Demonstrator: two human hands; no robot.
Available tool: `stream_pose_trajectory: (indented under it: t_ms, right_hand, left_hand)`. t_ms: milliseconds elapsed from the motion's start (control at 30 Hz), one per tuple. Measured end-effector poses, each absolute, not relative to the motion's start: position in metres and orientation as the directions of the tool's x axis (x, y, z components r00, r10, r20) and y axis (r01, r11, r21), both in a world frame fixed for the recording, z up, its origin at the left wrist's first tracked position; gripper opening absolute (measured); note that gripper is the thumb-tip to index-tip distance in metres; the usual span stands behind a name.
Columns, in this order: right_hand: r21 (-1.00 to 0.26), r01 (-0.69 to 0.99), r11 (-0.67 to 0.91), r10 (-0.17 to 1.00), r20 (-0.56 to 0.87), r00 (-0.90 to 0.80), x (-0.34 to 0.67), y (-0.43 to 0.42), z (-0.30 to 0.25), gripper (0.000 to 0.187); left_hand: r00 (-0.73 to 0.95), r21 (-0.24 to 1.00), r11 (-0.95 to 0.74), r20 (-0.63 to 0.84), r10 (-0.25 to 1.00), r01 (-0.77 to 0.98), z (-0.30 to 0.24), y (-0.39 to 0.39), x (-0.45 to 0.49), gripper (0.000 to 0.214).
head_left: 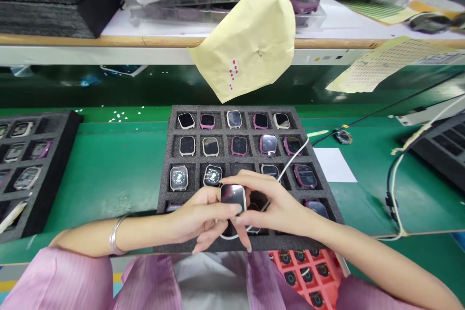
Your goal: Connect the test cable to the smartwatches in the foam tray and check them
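Observation:
Both my hands meet over the near edge of a black foam tray (250, 128) full of small watch bodies. My left hand (201, 218) is closed round a white-cased watch body (233, 196) with a dark glossy screen. My right hand (278, 206) curls over the same watch from the right, fingertips on its side. A thin white cable (290, 160) runs from under my right hand across the tray towards the right. Two watches (196, 177) in the tray's third row show lit dials. A metal bangle (115, 235) sits on my left wrist.
A second black foam tray (54, 164) with watches lies at the left. A red tray (308, 271) of round parts sits near my lap. A white paper sheet (332, 164) and cables (394, 189) lie at the right. A yellow envelope (250, 41) hangs from the shelf above.

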State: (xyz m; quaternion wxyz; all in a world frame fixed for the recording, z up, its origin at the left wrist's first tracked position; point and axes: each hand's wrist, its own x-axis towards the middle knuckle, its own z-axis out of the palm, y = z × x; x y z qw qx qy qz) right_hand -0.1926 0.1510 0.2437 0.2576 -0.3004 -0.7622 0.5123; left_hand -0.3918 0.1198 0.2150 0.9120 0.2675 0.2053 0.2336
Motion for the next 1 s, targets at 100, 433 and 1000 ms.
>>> stream_pose_trajectory:
  t_ms: [100,433,1000]
  right_hand:
    - [-0.967,0.233,0.1,0.754,-0.079,-0.652,-0.195,0.15,0.247,0.041]
    - [-0.949,0.112,-0.296,0.603,-0.276,-0.748,-0.196,0.147,0.247,0.048]
    - [-0.994,-0.012,0.111,0.639,0.08,-0.765,-0.189,0.136,0.243,0.051]
  left_hand:
    - [0.801,0.566,0.744,-0.227,0.554,-0.354,0.215,0.121,-0.388,0.029]
    - [0.757,0.714,0.625,-0.208,0.62,-0.316,0.214,0.119,-0.386,0.031]
    - [0.595,0.905,0.36,-0.163,0.787,-0.227,0.216,0.105,-0.392,0.026]
